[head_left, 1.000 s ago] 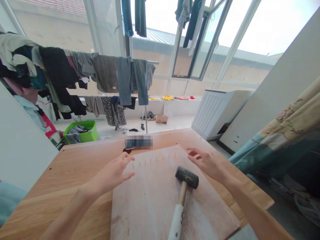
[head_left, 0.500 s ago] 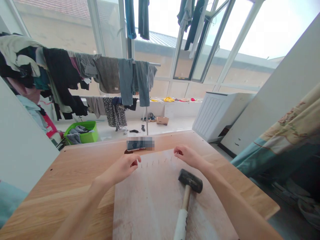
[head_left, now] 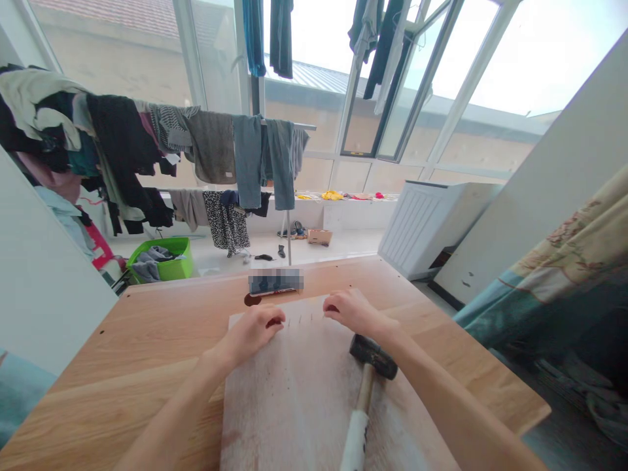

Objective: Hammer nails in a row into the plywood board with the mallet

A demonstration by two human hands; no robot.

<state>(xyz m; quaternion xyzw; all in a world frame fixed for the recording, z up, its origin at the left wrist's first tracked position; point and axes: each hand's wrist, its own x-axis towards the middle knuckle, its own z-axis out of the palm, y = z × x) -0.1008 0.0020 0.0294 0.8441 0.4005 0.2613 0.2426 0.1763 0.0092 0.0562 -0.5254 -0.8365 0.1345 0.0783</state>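
A pale wooden board (head_left: 304, 392) lies on the table with a row of thin nails (head_left: 300, 320) standing upright near its far edge. At the left end of the row, my left hand (head_left: 258, 328) is closed in a pinch around a nail, which its fingers mostly hide. My right hand (head_left: 356, 313) pinches a nail toward the right of the row, and the nails beyond it are covered by the hand. A hammer (head_left: 373, 356) with a black head and a wooden, white-wrapped handle rests on the board, below my right wrist. Small dark holes dot the board's middle.
Behind the board, a phone (head_left: 275, 282) sits on the wooden table (head_left: 161, 340) near a dark round hole (head_left: 252, 299). Beyond the table are a green basket (head_left: 176, 267) of clothes, a laden drying rack (head_left: 304, 125) and a white washing machine (head_left: 417, 226). A curtain (head_left: 549, 261) hangs at right.
My right hand has moved left along the row of nails, and its fingers have closed. My left hand has shifted slightly right onto the end nail. The hammer stays in place.
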